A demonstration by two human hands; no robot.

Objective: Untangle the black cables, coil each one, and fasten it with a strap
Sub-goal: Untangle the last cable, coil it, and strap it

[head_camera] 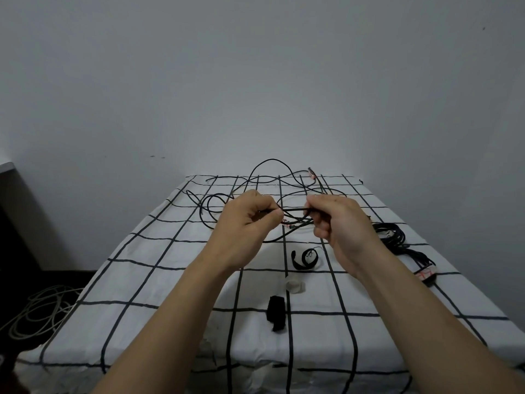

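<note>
Above a checked surface, a person's left hand and right hand each close a pinching grip on a tangled black cable that sprawls toward 12 o'clock, with a coiled cable at 3 o'clock and a loose strap at 6 o'clock.

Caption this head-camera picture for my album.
Left hand and right hand pinch a tangled cable over a checked cloth, strap nearby.

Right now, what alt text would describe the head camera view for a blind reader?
A left hand and right hand pinch a tangled black cable over a checked tablecloth. A coiled cable lies to the right, black straps nearer.
</note>
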